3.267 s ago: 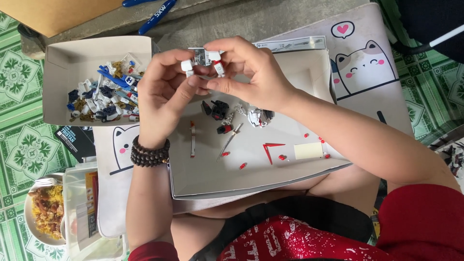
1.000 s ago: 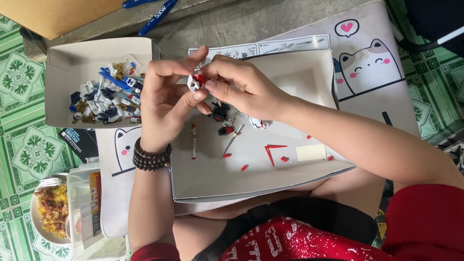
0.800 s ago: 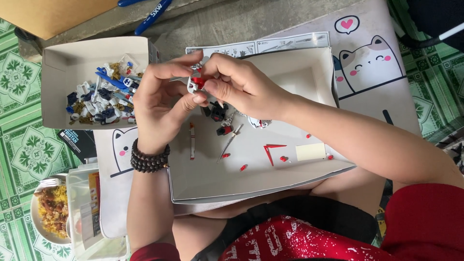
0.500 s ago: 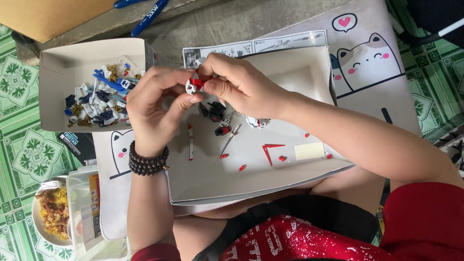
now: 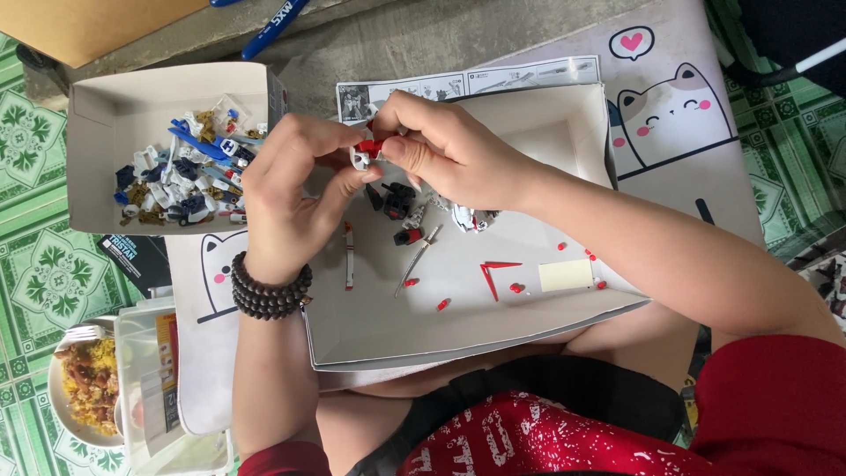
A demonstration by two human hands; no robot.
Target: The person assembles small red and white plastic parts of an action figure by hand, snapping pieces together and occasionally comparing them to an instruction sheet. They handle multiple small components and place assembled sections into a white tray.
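Observation:
My left hand (image 5: 295,189) and my right hand (image 5: 445,154) meet above a white box lid (image 5: 458,317) on my lap. Between their fingertips both pinch a small white and red model piece (image 5: 365,153). A dark bead bracelet (image 5: 269,286) circles my left wrist. Under the hands, on the lid, lie dark and white model parts (image 5: 397,201), a thin white rod (image 5: 349,256), a red angled part (image 5: 495,273) and several tiny red bits. A printed instruction sheet (image 5: 476,84) sticks out behind the lid.
A white box (image 5: 106,97) at the left holds several blue, white and dark loose parts (image 5: 185,172). A cat-print mat (image 5: 670,106) lies beneath. A bowl of food with a fork (image 5: 84,383) and a clear container (image 5: 154,388) stand at the lower left. Green patterned floor surrounds everything.
Both hands stay together on the small piece and have dropped slightly toward the lid. The piece now shows a red part between the fingertips.

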